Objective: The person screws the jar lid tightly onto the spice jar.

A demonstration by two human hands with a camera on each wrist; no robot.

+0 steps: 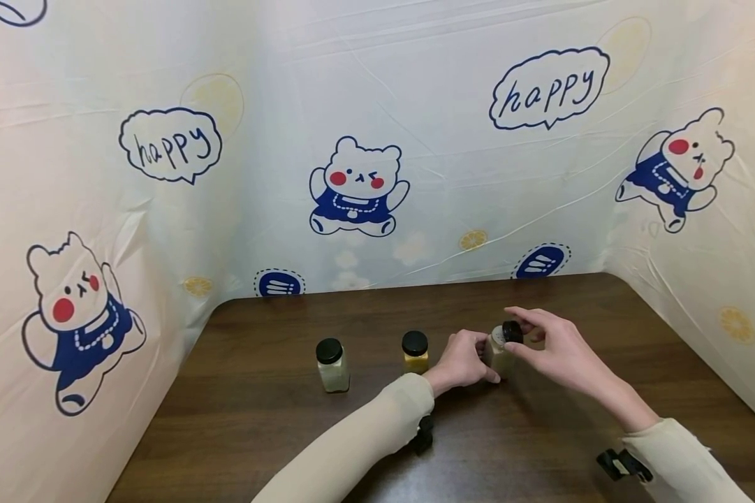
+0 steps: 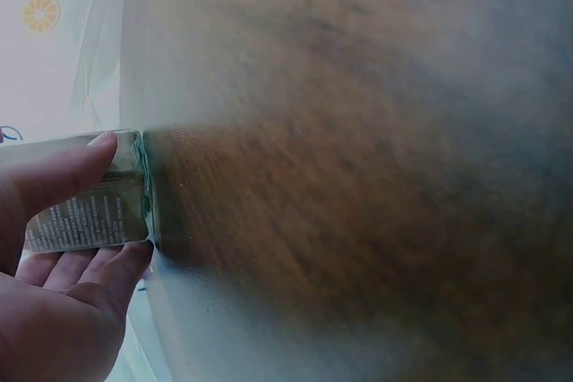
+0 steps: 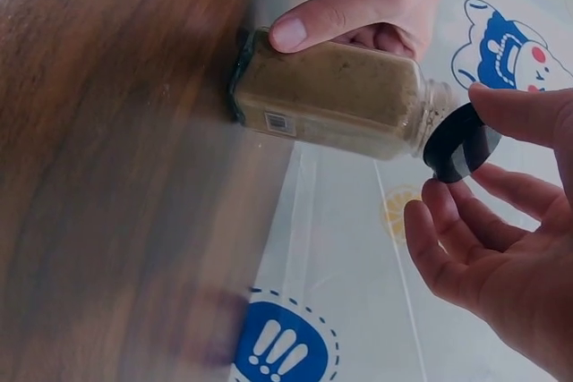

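Note:
A square glass spice jar [image 3: 331,96] holding greyish-tan powder stands on the wooden table. My left hand [image 1: 462,361] grips it low down, thumb on one side and fingers on the other, as the left wrist view also shows. Between the thumb and fingers of my right hand [image 1: 556,347] is a black lid [image 3: 461,142], pinched and tilted at the jar's mouth. Part of the jar's pale top [image 1: 498,335] shows beside the lid in the head view. Just left of my left hand is a second jar [image 1: 415,353] with yellow contents and a black lid.
Farther left on the brown table [image 1: 258,419] stands a third black-lidded jar [image 1: 334,365] with pale contents. A printed curtain [image 1: 440,161] with bears hangs behind the table and along both sides.

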